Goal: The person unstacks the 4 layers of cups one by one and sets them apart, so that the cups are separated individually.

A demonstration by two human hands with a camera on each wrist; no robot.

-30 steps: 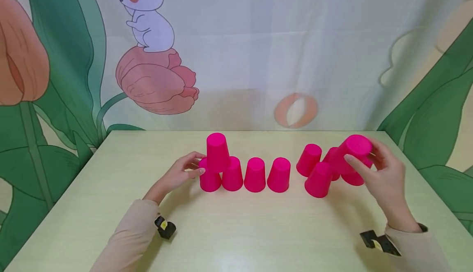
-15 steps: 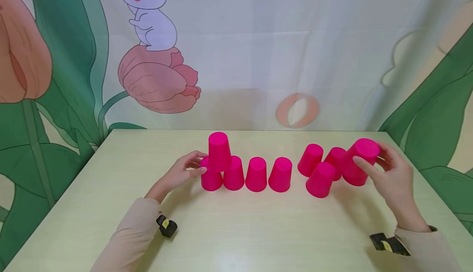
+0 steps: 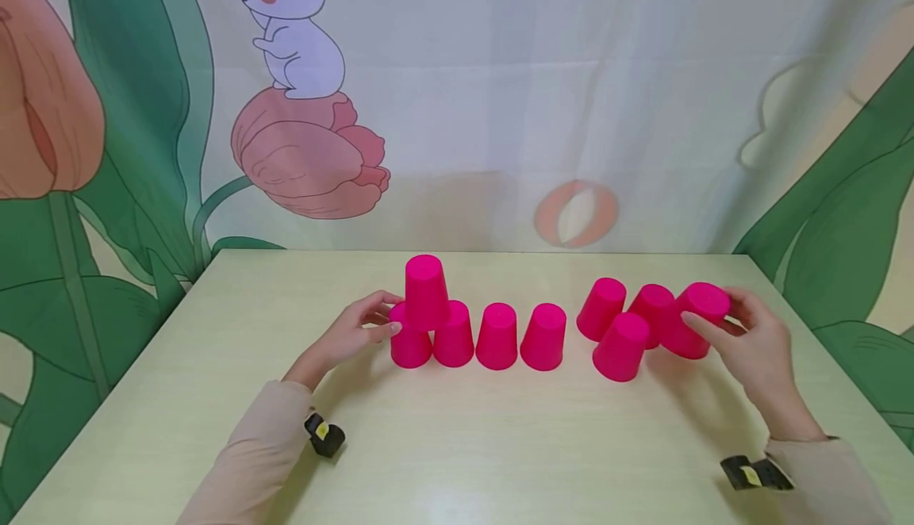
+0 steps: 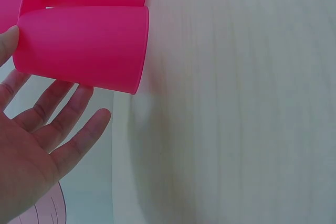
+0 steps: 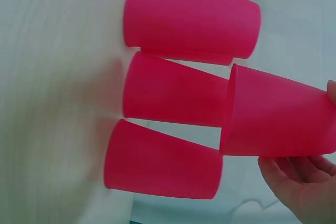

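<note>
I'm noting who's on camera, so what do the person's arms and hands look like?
The left sleeve and right sleeve are beige and long. Each wrist bears a small black block with a yellow mark. The left hand and right hand are bare.

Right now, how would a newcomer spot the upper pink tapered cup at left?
On the pale wood-grain table, find the row of four inverted, pink tapered cups by the left hand. Above its left end sits the upper cup. Those four stand on the table; this one straddles the leftmost two.
</note>
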